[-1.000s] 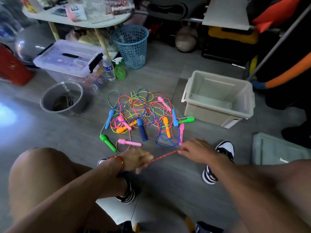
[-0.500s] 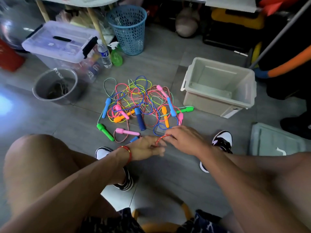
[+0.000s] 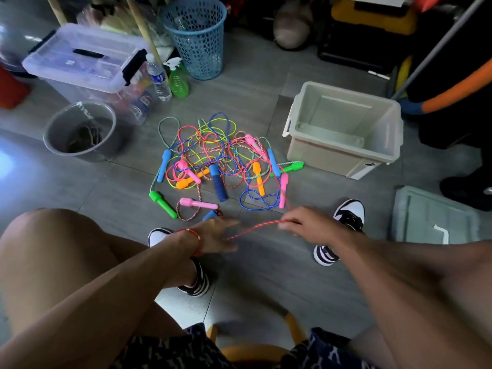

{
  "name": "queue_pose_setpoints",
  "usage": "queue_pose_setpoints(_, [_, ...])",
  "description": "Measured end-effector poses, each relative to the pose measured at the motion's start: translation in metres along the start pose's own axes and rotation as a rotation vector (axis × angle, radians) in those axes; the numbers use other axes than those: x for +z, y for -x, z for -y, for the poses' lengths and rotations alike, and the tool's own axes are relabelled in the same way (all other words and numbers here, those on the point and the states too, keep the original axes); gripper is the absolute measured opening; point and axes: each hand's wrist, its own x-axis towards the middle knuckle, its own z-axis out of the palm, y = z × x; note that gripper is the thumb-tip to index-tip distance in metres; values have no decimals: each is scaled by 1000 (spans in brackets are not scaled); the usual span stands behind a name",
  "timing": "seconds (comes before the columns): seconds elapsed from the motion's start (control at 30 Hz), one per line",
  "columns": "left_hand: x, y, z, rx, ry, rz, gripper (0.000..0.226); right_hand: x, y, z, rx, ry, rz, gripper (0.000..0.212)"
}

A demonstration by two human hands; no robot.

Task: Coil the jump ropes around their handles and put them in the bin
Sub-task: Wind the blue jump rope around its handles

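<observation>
A tangle of jump ropes (image 3: 213, 155) with pink, blue, green and orange handles lies on the grey floor. Near the tangle's front edge my left hand (image 3: 215, 234) grips a blue handle, most of it hidden under the fingers. A red speckled rope (image 3: 255, 227) runs taut from that hand to my right hand (image 3: 303, 225), which pinches it. From there the rope continues up toward the pile. The beige bin (image 3: 343, 155) stands open and bare inside, to the right of the tangle.
A grey bucket (image 3: 80, 129), a lidded clear box (image 3: 85, 62), a water bottle (image 3: 159, 78), a green spray bottle (image 3: 177, 81) and a blue mesh basket (image 3: 195, 35) stand behind left. A pale green lid (image 3: 431, 217) lies at right. My shoes flank the hands.
My hands came together at the pile half a second ago and have now parted again, the right hand drawing the red rope out to the right.
</observation>
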Motion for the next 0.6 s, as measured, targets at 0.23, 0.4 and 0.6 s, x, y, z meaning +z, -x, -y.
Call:
queue_pose_setpoints(0.23, [-42,27,-66,156,-45,36,26,-9,-5,20,-41,233,-84,33])
queue_pose_setpoints(0.4, [-70,18,-12,-184,-474,40,29,-26,8,-41,265,367,-205,22])
queue_pose_setpoints(0.6, [-37,23,-57,99,-129,-93,70,-30,2,23,-157,104,-195,23])
